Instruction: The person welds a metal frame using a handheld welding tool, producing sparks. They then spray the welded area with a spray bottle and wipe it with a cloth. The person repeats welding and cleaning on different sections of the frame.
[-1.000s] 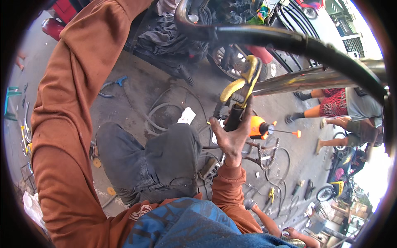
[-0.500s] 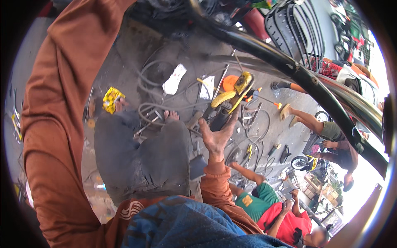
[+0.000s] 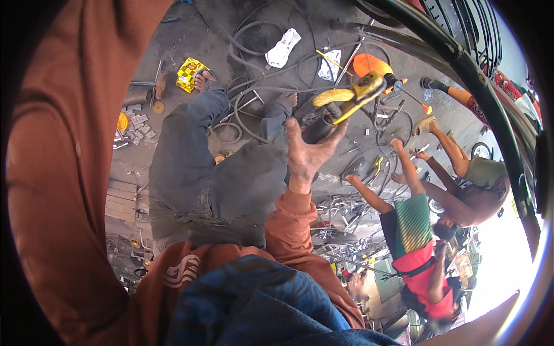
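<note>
My right hand [image 3: 311, 151] is closed round the black handle of a yellow-and-black welding electrode holder [image 3: 369, 86]. Thumb and fingers lie on either side of the handle, and the yellow jaw end points up and to the right. A thin rod seems to stick out of that end, but it is hard to make out. My left arm [image 3: 63, 115] stretches up along the left side and leaves at the top, so the left hand is out of sight. Beyond the holder, a black curved metal tube [image 3: 456, 55] crosses the upper right.
Grey hoses or cables [image 3: 234, 49] loop over the ground, beside white scraps [image 3: 283, 49] and an orange object [image 3: 369, 64]. A yellow packet [image 3: 187, 75] lies by my foot, near small metal plates [image 3: 138, 124]. At right are a person in red [image 3: 415, 259] and a bent-over person [image 3: 482, 196].
The whole view has shifted, and the black tube now sits farther up and right. My right hand keeps its grip on the holder. The person at right has bent lower, arms toward the ground.
</note>
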{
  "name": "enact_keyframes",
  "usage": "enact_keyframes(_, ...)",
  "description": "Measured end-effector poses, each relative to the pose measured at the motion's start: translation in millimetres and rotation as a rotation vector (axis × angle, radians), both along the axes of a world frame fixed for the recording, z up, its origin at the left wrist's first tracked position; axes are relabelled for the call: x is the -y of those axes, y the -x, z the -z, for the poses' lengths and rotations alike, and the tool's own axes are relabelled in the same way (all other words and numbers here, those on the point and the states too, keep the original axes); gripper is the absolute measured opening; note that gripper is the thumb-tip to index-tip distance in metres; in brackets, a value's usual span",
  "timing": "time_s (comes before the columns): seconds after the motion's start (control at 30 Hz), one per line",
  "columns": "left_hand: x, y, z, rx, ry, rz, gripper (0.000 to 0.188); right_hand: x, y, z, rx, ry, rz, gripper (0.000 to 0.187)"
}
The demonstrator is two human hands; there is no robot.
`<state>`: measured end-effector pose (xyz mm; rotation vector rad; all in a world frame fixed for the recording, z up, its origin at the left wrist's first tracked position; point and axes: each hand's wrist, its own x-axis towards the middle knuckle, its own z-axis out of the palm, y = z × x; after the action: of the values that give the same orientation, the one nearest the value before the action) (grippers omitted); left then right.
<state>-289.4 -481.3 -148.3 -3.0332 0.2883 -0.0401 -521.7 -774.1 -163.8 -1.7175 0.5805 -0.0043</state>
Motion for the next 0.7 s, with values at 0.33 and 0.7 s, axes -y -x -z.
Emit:
enact_keyframes(0.33, -9, 29, 38, 0.185, -0.338, 0.077, 0.016, -21, 37, 96, -0.043, -0.321, 0.231, 0.089)
enact_keyframes(0.7, -49, -72, -150, 0.636, -1.039, 0.465, 0.018, -36, 98, 123, -0.085, -0.618, 0.564, 0.066)
